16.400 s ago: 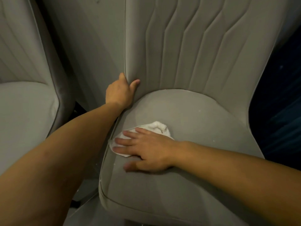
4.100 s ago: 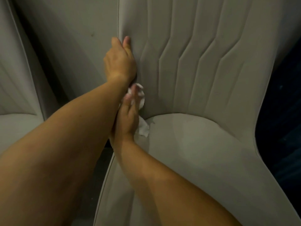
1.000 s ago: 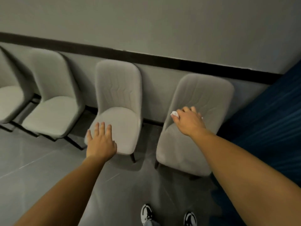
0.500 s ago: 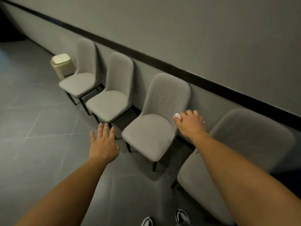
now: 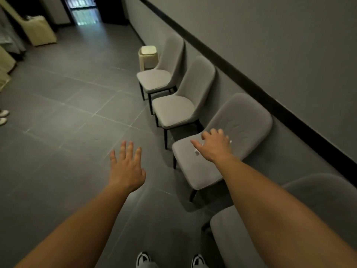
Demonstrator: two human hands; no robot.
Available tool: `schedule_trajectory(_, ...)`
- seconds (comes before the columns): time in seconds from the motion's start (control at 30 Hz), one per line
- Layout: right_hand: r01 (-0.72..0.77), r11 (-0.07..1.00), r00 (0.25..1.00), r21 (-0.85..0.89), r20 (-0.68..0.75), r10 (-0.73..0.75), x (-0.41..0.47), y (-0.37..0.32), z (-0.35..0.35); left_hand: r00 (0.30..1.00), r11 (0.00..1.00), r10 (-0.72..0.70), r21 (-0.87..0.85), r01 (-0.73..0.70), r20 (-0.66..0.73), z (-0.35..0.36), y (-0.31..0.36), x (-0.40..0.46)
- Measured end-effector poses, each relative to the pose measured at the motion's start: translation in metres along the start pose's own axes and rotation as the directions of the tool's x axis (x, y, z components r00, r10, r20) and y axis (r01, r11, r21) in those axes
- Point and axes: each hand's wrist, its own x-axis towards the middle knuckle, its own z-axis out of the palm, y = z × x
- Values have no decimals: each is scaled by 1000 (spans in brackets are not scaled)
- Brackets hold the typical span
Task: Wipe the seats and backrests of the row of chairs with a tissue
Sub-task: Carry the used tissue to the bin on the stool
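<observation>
The right hand (image 5: pixel 214 147) holds the tissue (image 5: pixel 197 152) against its palm, only scraps showing; the left hand (image 5: pixel 126 167) is spread and bare. Next chair (image 5: pixel 195 167) sits at one o'clock — step close first, then flatten the tissue and wipe the seat before the backrest.

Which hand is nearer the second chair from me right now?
Right. The right hand, holding the tissue, is over that chair's seat. The left hand is open over the floor, off the chair's left side.
</observation>
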Motion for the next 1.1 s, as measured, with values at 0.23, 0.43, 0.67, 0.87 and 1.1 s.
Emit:
schedule_trajectory(0.23, 138, 990, 990, -33, -29, -139, 22, -89, 3, 992, 992, -127, 0, 127, -13, -8, -73, -11)
schedule_trajectory(0.43, 202, 977, 978, -65, -48, -205, 41, -181, 8, 986, 986, -168, -3, 168, 7, 9, -160, -10)
schedule_trajectory(0.67, 244, 965, 965, -96, -76, -252, 58, -257, 10, 969, 969, -243, -29, 244, 46, 27, -248, 8)
schedule_trajectory(0.87, 218, 971, 973, -95, -58, -224, 89, -267, 11, 979, 976, -202, -79, 205, 39, 36, -262, 47)
schedule_trajectory(1.1, 229, 968, 972, -103, -33, -234, 162, -254, 13, 992, 990, -126, -67, 124, -22, 28, -246, 133)
